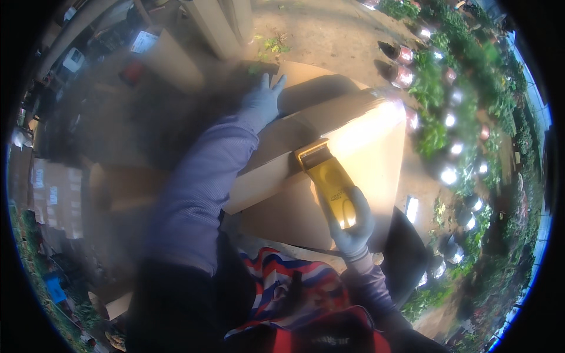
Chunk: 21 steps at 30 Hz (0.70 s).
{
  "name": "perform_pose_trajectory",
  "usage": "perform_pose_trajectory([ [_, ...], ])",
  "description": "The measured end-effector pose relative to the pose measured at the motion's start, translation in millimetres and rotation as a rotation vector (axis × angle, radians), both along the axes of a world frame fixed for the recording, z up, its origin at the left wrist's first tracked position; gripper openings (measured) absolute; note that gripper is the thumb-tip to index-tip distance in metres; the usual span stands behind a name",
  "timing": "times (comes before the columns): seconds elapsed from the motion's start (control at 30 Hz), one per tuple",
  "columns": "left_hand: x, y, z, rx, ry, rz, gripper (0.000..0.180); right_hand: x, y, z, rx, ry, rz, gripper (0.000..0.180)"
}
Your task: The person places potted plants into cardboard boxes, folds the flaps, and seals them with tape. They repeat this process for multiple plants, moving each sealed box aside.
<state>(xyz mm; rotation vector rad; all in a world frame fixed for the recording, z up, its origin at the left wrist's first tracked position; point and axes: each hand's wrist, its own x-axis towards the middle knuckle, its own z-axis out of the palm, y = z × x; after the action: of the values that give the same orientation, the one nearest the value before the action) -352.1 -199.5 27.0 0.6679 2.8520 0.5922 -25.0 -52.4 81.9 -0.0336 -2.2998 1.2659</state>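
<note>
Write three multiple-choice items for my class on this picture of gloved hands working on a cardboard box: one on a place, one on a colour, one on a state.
1. Where does the left hand rest?
A. on the box's far end
B. on a potted plant
C. on the ground

2. What colour is the tool in the right hand?
A. green
B. yellow
C. black

3. How is the tool held?
A. lying loose
B. hanging from a strap
C. gripped, head pressed to the cardboard box

Answers: 1 A, palm flat on the far end; 2 B, its body is yellow; 3 C, fingers wrap its handle.
</note>
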Motion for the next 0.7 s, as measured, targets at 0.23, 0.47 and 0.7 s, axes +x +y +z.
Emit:
perform_pose_trajectory([
  [0.23,68.1,-54.1,55.3,0.328,-0.374,-0.574,0.105,-21.4,-0.2,-8.7,-0.112,0.000,0.007,0.063],
  [0.47,162.3,-18.3,46.9,-0.534,0.141,-0.112,0.123,-42.7,-2.4,-11.5,-0.041,0.162,0.032,0.057],
  [0.7,144.7,-15.0,19.3,-0.452,0.253,-0.020,0.089,0.8,-9.5,84.5,0.327,-0.336,-0.006,0.059],
])
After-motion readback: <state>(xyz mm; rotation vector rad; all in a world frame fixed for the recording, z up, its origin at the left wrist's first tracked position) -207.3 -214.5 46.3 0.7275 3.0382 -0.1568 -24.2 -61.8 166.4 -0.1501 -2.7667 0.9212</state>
